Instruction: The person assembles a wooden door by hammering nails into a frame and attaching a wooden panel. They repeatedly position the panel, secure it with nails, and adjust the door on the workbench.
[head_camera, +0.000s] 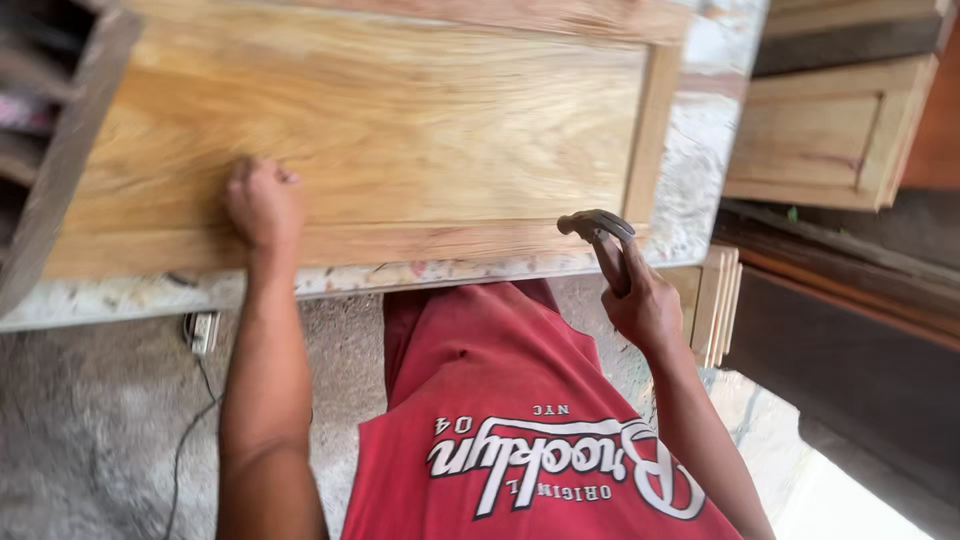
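Observation:
A light wooden panel door (380, 130) lies flat on a speckled stone worktop (690, 170). My left hand (262, 202) rests on its near frame rail, fingers curled down against the wood. My right hand (640, 300) grips the handle of a claw hammer (598, 228), whose metal head hangs just above the near right corner of the panel. My red shirt fills the lower middle of the view.
A second wooden panel door (830, 135) leans at the right. Several thin boards (718, 300) stand stacked under the worktop's right end. A power strip with a cable (200, 330) lies on the concrete floor at the left. Dark wooden shelving (50, 130) borders the left edge.

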